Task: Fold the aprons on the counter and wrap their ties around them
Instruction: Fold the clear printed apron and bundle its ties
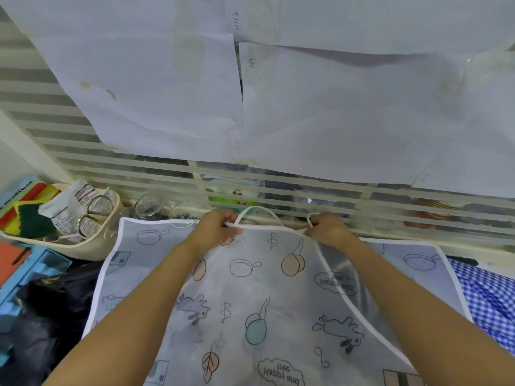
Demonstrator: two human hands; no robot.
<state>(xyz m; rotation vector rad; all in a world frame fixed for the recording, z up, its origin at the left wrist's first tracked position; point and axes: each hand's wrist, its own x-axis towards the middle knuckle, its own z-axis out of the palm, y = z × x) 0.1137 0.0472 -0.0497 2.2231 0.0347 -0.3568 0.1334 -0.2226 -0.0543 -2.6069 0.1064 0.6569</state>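
We are seeing a home kitchen: jars and a basket of scissors are sitting at the counter's back edge.

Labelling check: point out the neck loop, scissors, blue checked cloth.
neck loop (257, 208), head view, top of arc.
scissors (93, 215), head view, handle rings.
blue checked cloth (490, 299), head view, middle of fabric.

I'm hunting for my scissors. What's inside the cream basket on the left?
Scissors stand in the cream basket beside white printed packets and a green, yellow and red item. Anything beneath them is covered.
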